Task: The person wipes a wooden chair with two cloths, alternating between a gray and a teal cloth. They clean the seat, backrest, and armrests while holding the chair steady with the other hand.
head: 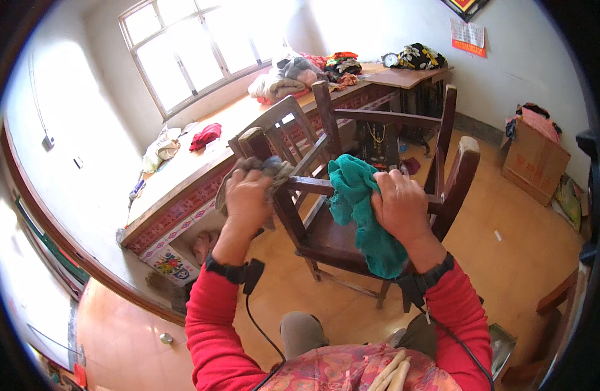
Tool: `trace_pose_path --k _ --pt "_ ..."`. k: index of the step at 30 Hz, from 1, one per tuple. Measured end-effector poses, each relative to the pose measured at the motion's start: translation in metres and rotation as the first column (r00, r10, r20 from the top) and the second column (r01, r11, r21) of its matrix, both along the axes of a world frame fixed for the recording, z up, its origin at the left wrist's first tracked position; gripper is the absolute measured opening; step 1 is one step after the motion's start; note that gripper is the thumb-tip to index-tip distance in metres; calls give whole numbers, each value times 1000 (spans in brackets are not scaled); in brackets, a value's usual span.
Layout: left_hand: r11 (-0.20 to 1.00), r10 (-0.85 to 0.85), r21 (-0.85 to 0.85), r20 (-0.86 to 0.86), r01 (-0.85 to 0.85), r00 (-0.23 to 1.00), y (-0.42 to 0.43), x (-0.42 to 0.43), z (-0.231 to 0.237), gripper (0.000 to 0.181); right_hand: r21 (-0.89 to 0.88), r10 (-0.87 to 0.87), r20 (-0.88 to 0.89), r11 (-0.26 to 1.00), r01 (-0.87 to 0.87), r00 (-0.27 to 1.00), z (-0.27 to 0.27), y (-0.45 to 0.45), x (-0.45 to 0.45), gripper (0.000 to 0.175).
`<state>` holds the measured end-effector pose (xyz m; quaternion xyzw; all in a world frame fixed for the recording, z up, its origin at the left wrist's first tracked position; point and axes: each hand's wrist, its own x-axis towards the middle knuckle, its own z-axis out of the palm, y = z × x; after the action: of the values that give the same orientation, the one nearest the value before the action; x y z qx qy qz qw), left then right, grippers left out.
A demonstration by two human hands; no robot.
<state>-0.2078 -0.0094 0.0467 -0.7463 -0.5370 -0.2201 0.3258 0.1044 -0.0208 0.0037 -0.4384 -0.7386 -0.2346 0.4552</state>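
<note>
My left hand (247, 198) grips a grey-brown cloth (226, 183), bunched beside the near left post of a dark wooden chair frame (310, 185). In my right hand (400, 203) is a crumpled teal-green cloth (353, 195) that hangs down in front of the chair's near rail. Several upright posts rise from this frame, with rails between them. Below the hands shows a dark wooden seat (336, 239); whether the frame and the seat are one piece I cannot tell. Part of the rail is hidden behind the cloths and fingers.
Behind stands another slatted wooden chair (290, 129). A long counter (182, 195) under the window bears heaped bedding (280, 85), folded clothes (341, 66) and a red cloth (205, 137). A cardboard box (537, 161) sits by the right wall. A metal doorknob (166, 338) juts at lower left.
</note>
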Motion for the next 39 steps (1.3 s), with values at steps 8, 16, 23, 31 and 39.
trace_pose_path --k 8,16,23,31,39 --pt "903 -325 424 564 72 759 8 -54 36 40 -71 -34 -18 997 33 999 2 -1 -4 24" --pt "873 -292 480 654 -84 697 89 -26 -98 49 -68 -50 -20 996 48 999 1 -3 -6 24" --pt "999 48 -50 829 -11 557 16 -13 -267 38 -53 -86 27 995 88 996 -2 1 -9 26" --pt "885 -460 451 803 118 378 22 -34 -152 48 -57 -97 53 993 100 994 -4 3 -10 23" --pt "930 -243 357 779 -90 578 54 2 -178 48 -59 -97 31 993 98 995 -2 5 -14 18"
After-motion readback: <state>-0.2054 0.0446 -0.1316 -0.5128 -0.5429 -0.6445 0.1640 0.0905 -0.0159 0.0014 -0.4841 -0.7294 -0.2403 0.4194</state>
